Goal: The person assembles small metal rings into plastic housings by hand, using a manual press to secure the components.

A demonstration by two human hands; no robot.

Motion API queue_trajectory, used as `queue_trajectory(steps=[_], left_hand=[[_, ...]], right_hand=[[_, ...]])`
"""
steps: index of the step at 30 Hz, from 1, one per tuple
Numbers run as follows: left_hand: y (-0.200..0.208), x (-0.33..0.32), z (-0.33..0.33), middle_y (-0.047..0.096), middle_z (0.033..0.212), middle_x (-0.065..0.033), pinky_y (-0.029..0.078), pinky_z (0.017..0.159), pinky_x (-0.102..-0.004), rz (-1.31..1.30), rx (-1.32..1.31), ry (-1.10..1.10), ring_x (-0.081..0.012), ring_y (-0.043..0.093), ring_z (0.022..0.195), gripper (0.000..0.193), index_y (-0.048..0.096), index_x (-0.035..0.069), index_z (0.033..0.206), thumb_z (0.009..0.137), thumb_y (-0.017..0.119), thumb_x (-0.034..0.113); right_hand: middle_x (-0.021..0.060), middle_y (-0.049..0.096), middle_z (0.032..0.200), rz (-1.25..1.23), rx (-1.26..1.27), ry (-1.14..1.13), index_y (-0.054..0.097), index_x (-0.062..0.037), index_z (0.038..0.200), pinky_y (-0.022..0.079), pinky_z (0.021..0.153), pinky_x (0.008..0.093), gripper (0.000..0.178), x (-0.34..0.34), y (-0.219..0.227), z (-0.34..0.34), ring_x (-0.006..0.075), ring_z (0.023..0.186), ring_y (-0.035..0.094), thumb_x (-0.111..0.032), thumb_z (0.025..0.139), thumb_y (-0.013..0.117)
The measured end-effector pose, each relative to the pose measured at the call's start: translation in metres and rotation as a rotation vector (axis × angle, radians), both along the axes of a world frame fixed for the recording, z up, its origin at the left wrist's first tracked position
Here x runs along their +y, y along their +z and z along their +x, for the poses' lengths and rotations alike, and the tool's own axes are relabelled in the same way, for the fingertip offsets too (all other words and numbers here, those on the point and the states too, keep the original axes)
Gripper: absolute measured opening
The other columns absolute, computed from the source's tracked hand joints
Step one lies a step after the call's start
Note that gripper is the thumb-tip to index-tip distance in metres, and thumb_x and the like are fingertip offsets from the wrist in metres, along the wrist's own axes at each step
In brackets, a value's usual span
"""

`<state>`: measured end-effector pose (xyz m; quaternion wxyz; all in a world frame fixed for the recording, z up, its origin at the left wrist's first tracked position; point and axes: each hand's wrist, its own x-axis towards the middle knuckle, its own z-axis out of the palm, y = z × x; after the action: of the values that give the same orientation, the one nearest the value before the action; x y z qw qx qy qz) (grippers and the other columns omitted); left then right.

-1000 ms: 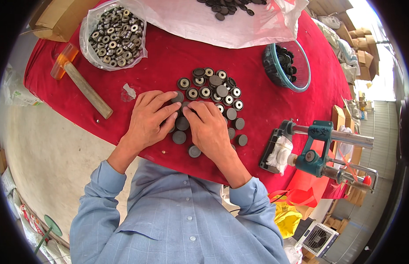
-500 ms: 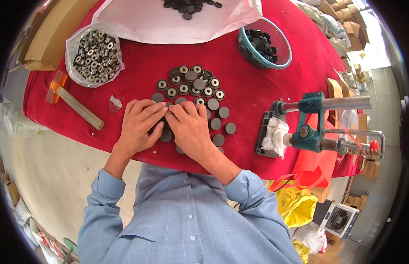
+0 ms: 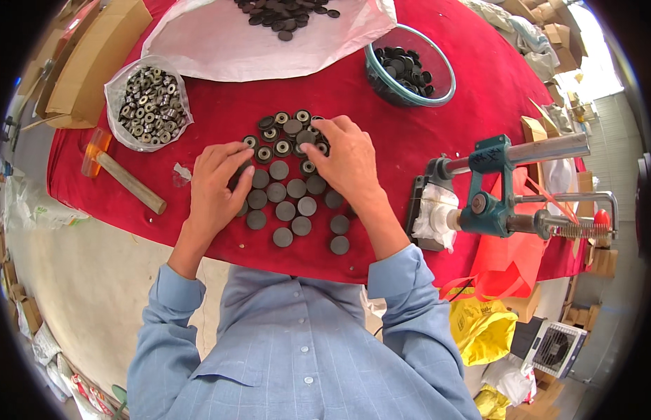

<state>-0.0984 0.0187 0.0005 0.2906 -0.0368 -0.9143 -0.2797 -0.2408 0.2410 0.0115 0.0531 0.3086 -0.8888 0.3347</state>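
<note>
Though half-curled, right hand (image 3: 349,162) around grey cap (image 3: 306,136)

Red-covered table (image 3: 227,105), pale floor (image 3: 122,280), grey wall (image 3: 612,150), bright light (image 3: 593,52) upper right

I see the left hand (image 3: 219,183) curled, fingers (image 3: 231,150) bent inward; the right hand (image 3: 346,159) sits farther forward, thumb (image 3: 313,155) and forefinger (image 3: 327,129) parted.

a workshop, shown by its teal lever press (image 3: 481,203), hammer (image 3: 131,183), cardboard boxes (image 3: 100,64) and clustered bearing-fitted discs (image 3: 282,148).
</note>
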Motion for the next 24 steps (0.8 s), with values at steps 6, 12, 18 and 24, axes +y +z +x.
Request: queue_trajectory(steps=[6,12,18,24], left_hand=[[0.003,0.006,-0.015,0.076,0.115,-0.0079,0.053,0.091,-0.0424,0.066,-0.027,0.055,-0.0298,0.07,0.107,0.025,0.078,0.007,0.111,0.087,0.081,0.004],[0.001,0.01,-0.014,0.076,0.113,-0.0072,0.053,0.089,-0.0427,0.093,-0.054,0.053,-0.0292,0.07,0.105,0.024,0.078,0.008,0.11,0.087,0.081,0.004],[0.001,0.009,-0.037,0.076,0.115,-0.0078,0.054,0.09,-0.0434,0.091,-0.068,0.068,-0.0298,0.069,0.106,0.024,0.078,0.007,0.111,0.087,0.081,0.007],[-0.01,0.004,-0.067,0.076,0.121,-0.0087,0.055,0.093,-0.0448,0.039,-0.085,0.095,-0.0307,0.069,0.108,0.028,0.08,0.007,0.117,0.09,0.081,0.013]], right_hand=[[0.0052,0.071,0.107,0.047,0.186,0.095,0.076,-0.011,0.119,0.051,0.088,0.0434,0.039,-0.012,-0.013,-0.002,0.0272,0.099,0.069,-0.018,0.082,0.088],[0.0063,0.07,0.103,-0.052,0.11,0.117,0.073,-0.0096,0.108,0.05,0.088,0.0449,0.032,0.013,0.006,0.014,0.0281,0.097,0.07,-0.013,0.08,0.088],[0.0037,0.072,0.111,0.069,0.163,0.166,0.077,-0.0098,0.107,0.05,0.095,0.0433,0.026,0.016,-0.007,0.031,0.0262,0.104,0.069,-0.013,0.083,0.087],[0.0056,0.069,0.117,0.103,0.251,0.184,0.076,-0.0055,0.118,0.047,0.097,0.0437,0.029,0.02,-0.013,0.048,0.0274,0.109,0.065,-0.006,0.089,0.076]])
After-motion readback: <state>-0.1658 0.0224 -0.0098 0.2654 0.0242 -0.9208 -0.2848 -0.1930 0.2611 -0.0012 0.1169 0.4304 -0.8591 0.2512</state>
